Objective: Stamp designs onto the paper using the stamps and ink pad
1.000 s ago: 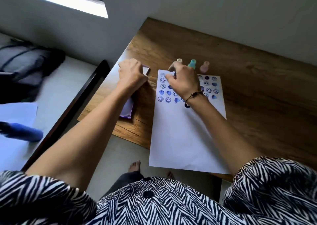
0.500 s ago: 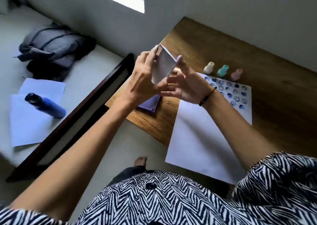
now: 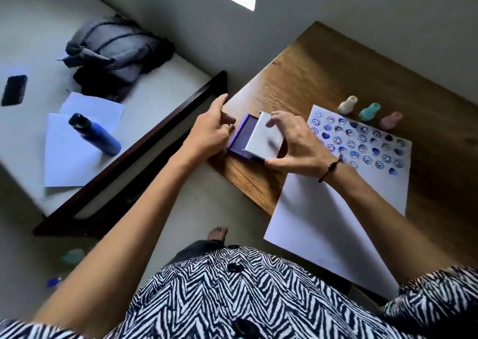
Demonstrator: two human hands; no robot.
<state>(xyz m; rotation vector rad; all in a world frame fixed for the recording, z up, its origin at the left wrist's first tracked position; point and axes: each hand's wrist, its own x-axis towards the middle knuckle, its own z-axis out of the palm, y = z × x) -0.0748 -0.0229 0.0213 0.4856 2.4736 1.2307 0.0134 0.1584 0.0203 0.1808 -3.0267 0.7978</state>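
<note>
A purple ink pad [image 3: 243, 137] lies at the left edge of the wooden table [image 3: 323, 75]. Over its right half my right hand [image 3: 294, 142] holds the pad's pale lid [image 3: 263, 139], fingers on both ends. My left hand [image 3: 209, 132] rests against the pad's left side, fingers spread, index pointing away. To the right, the white paper [image 3: 333, 219] carries rows of blue smiley and heart prints [image 3: 362, 145] on its far part. Three small stamps stand beyond the paper: cream [image 3: 348, 104], teal [image 3: 370, 111] and pink [image 3: 391, 119].
Left of the table is a dark-framed bed [image 3: 144, 142] with a grey bag [image 3: 116, 54], loose white sheets [image 3: 69, 152], a blue bottle [image 3: 95, 134] and a dark phone [image 3: 14, 89]. The paper's near end overhangs the table edge. A bare foot [image 3: 217, 232] shows on the floor below.
The lid, held up in the air between both hands half a second ago, has come down onto the ink pad. My left hand has let go of it. The view swung left.
</note>
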